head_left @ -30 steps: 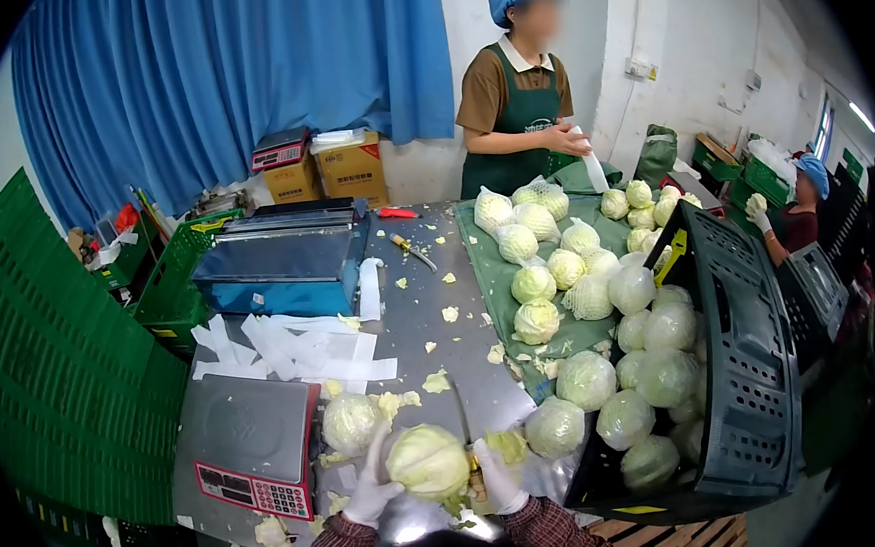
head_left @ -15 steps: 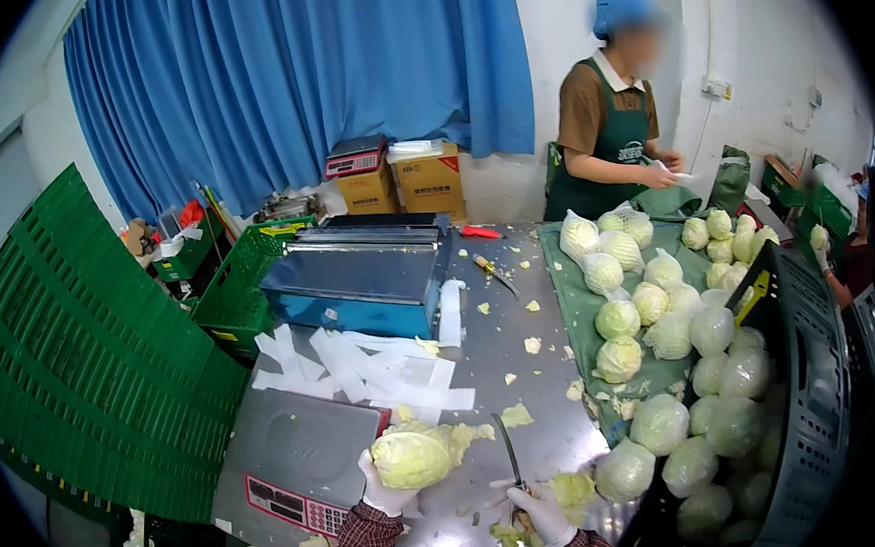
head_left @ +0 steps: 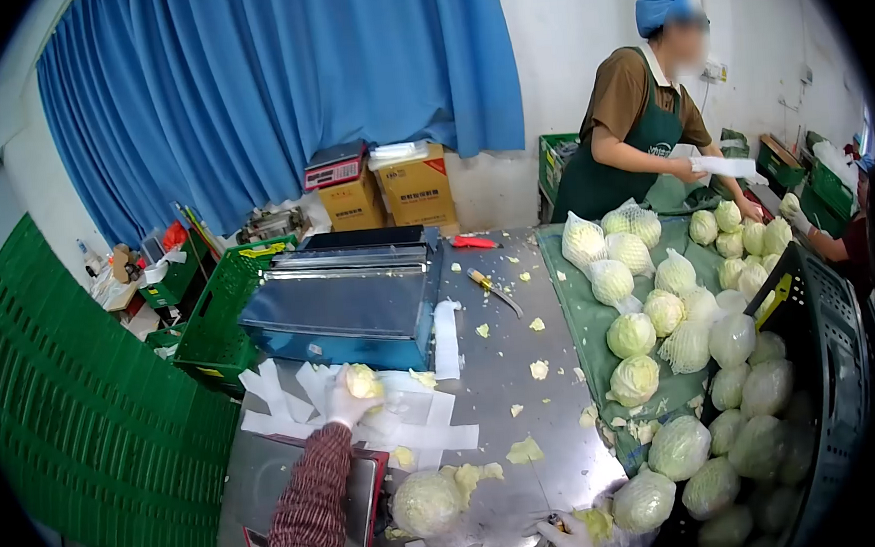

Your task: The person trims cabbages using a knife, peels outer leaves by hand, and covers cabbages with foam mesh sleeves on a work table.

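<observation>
My left hand [head_left: 347, 404], in a white glove, reaches over the scale [head_left: 250, 476] with fingers closed round a pale yellow-green piece of cabbage [head_left: 364, 381]. White paper strips [head_left: 421, 407] lie beneath and around it. A trimmed cabbage [head_left: 426, 503] rests on the metal table beside the scale, loose leaves touching its right side. At the lower edge, my gloved right hand [head_left: 571, 540] is closed on a knife [head_left: 556, 520]; its thin blade points up and is hard to see. Cabbage leaves [head_left: 598, 524] lie close to that hand.
A blue-sided wrapping machine [head_left: 339, 305] stands behind the strips. A curved knife [head_left: 495, 292] and a red-handled tool [head_left: 474, 242] lie beyond. Netted and wrapped cabbages [head_left: 630, 334] cover the green cloth, beside a dark crate [head_left: 815, 381]. A co-worker [head_left: 639, 121] stands at the back right.
My left hand has let go of the larger cabbage, now on the table, and moved forward and left with a smaller piece. My right hand is slightly lower. The co-worker leans right.
</observation>
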The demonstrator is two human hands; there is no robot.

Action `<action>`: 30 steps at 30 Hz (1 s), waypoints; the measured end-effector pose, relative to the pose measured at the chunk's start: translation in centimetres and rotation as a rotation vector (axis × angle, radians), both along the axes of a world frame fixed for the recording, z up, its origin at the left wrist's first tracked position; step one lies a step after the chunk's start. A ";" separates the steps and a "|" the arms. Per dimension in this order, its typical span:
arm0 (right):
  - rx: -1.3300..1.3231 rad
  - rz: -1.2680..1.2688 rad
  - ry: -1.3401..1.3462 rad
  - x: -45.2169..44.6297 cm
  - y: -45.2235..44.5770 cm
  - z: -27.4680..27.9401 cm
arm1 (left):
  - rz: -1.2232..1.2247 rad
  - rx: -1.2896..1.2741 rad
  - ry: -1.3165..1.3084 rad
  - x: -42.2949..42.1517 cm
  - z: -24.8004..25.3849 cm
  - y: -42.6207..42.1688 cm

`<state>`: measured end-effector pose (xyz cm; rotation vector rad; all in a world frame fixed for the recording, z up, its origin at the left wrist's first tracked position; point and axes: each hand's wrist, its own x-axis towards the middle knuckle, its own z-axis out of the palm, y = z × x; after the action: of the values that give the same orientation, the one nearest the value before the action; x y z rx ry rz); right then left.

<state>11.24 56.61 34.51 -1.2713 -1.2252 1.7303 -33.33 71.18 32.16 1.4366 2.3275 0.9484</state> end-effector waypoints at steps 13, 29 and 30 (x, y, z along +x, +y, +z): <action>-0.295 0.132 0.077 -5.7 0.4 -1.2 | -0.489 -0.560 -0.275 9.6 4.2 -10.2; 0.060 0.023 -0.090 3.4 -6.4 -2.9 | -0.378 -0.227 -0.760 27.8 -3.3 -28.4; 0.295 -0.002 -0.209 4.3 -7.2 -3.5 | -0.383 -0.195 -0.335 28.6 -1.2 -28.0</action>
<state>15.52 49.44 30.99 -1.2939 -1.5338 1.3774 -4.72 43.21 30.96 1.4427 1.7699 0.7602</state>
